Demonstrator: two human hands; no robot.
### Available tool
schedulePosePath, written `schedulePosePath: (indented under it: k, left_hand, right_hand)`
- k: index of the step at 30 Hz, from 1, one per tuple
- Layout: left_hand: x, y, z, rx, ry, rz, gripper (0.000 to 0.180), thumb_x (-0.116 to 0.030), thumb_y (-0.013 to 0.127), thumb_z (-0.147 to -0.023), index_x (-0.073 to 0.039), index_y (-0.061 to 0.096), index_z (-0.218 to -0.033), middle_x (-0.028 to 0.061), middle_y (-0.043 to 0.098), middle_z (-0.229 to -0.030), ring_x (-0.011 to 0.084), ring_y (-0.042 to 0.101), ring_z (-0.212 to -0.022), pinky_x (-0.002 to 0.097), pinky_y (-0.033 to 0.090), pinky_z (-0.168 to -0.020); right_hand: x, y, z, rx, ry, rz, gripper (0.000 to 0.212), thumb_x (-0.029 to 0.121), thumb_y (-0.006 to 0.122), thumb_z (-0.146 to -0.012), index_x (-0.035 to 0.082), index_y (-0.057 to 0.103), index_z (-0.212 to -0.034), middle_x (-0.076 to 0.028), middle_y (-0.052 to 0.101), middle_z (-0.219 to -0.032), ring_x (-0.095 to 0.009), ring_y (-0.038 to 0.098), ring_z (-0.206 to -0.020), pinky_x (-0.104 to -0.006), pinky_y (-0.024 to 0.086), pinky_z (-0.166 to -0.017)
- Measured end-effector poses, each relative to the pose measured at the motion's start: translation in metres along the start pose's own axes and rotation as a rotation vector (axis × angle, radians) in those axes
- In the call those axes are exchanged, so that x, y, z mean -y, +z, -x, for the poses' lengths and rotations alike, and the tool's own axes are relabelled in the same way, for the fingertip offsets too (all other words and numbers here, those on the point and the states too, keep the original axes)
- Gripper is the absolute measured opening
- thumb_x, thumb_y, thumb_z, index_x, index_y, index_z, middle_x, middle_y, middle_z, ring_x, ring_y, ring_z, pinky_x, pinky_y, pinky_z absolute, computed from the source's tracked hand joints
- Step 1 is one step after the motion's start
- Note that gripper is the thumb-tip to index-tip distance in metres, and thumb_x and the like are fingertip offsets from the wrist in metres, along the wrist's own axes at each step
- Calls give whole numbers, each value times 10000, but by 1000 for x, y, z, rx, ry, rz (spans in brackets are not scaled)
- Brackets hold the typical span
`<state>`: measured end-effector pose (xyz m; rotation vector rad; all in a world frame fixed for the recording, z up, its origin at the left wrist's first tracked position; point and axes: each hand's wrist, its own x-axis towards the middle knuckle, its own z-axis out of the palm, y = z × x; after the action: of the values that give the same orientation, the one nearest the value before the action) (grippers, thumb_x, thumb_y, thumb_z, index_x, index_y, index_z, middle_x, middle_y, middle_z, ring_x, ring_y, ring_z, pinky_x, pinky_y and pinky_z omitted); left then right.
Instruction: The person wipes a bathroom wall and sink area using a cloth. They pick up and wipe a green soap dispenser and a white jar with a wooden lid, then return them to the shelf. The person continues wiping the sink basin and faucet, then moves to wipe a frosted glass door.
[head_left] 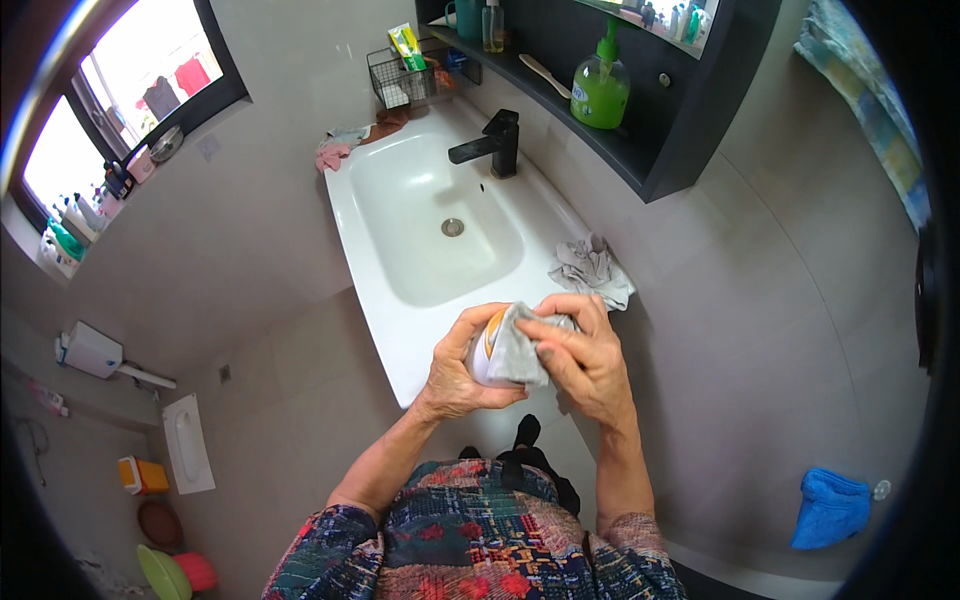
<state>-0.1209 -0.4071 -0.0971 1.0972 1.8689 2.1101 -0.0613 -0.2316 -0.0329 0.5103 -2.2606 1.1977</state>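
Just past the near edge of the white sink, my left hand (pixel 458 370) is wrapped round a white rounded container (pixel 481 358) with a yellow-orange patch. Its exact kind is hard to make out, since cloth and fingers cover much of it. My right hand (pixel 590 362) grips a light grey cloth (pixel 518 350) and presses it against the container's top and side. A second grey cloth (pixel 592 268) lies crumpled on the sink's right corner, just beyond my right hand.
The white sink (pixel 375 300) has a black faucet (pixel 490 147) at its back. A dark shelf unit (pixel 668 165) overhangs the right, holding a green pump bottle (pixel 600 90). Pink and brown cloths (pixel 333 156) lie at the far left corner, near a wire basket (pixel 392 88). A blue cloth (pixel 832 508) hangs at lower right.
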Motion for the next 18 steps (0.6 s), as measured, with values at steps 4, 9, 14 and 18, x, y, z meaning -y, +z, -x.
schedulePosePath:
  k: [4, 9, 14, 18]
  left_hand:
    - [6, 8, 3, -6, -64, 148, 872, -98, 860, -554, -38, 419, -1304, 79, 547, -1188, 177, 511, -1134, 325, 397, -988]
    - [3, -1, 3, 21, -67, 142, 883, -102, 873, -543, -46, 431, -1306, 73, 530, -1203, 182, 505, -1139, 334, 408, -985]
    - [9, -8, 3, 77, -39, 166, 897, -121, 893, -523, -52, 447, -1298, 64, 533, -1194, 193, 515, -1128, 339, 433, -967]
    - [1, -7, 0, 93, 12, 96, 837, -143, 893, -541, -49, 471, -1258, 75, 547, -1160, 200, 541, -1076, 347, 456, -925]
  right_hand:
    - [-17, 4, -7, 12, 102, -100, 236, 93, 630, -830, 72, 698, -1055, -60, 575, -1045, -210, 476, -941, -323, 403, -858]
    - [-11, 7, -3, 52, -49, -38, 296, 106, 681, -749, 110, 714, -1042, -56, 562, -1100, -225, 451, -970, -342, 394, -873]
    - [-2, 6, 2, 160, -231, 29, 381, 162, 740, -657, 174, 725, -1038, 5, 567, -1107, -235, 430, -946, -355, 390, -858]
    - [6, 5, -5, 185, -244, 26, 339, 175, 745, -653, 178, 731, -992, 8, 562, -1066, -238, 437, -925, -351, 392, -846]
